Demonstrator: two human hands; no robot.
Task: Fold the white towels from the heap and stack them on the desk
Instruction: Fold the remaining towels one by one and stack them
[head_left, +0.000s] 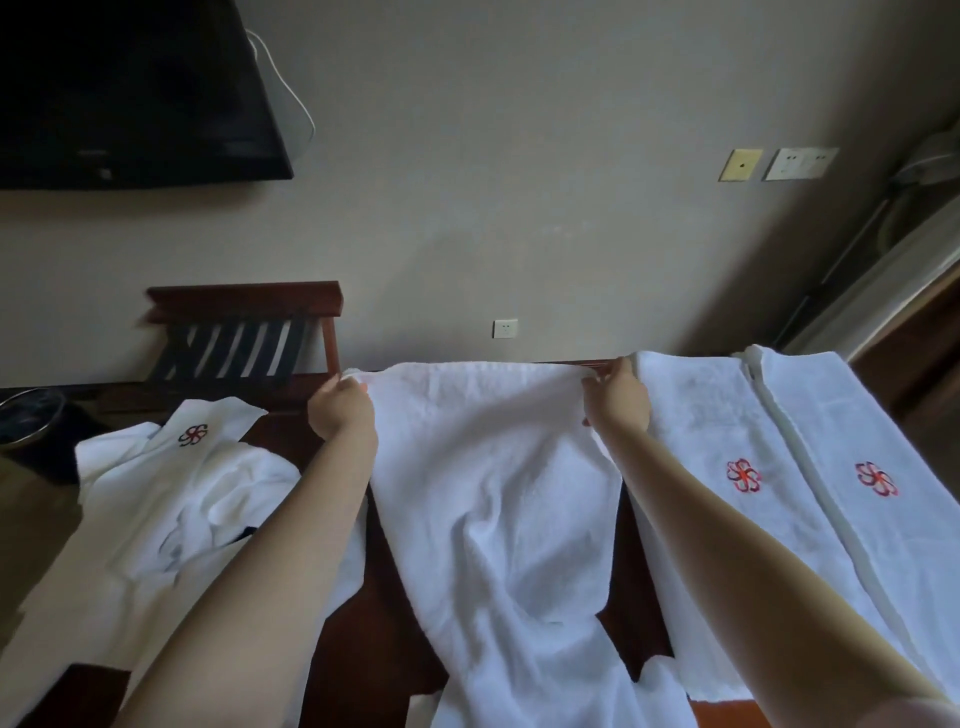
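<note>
- Your left hand (340, 410) grips the far left corner of the towel (493, 493), fingers curled round the hem.
- Your right hand (618, 397) pinches the far right corner, fingers closed on the edge, back of the hand up.
- Both arms reach forward, nearly straight. The hands are level with each other at the far side of the desk (400, 623), and the towel's far edge is pulled taut between them.
- The towel lies lengthwise down the middle of the desk. Its far end is flat and its near half is rumpled. The near end runs off the bottom of the view, so you can't tell where it stops.
- Step, as a judgement: you're laying one towel out square, and the first fold is not yet made.
- The next move likely calls for smoothing the near wrinkles. Then bring both held corners over together, keeping them matched so the edges line up.
- Left of your left arm is the heap (182, 499), loose and crumpled, with a red logo showing on top. There is more left to fold.
- Right of your right arm are the folded towels (727, 519), two long strips side by side and touching, each with a red logo.
- Behind, a luggage rack (244, 338) stands against the wall and a TV (130, 88) is mounted above it.
</note>
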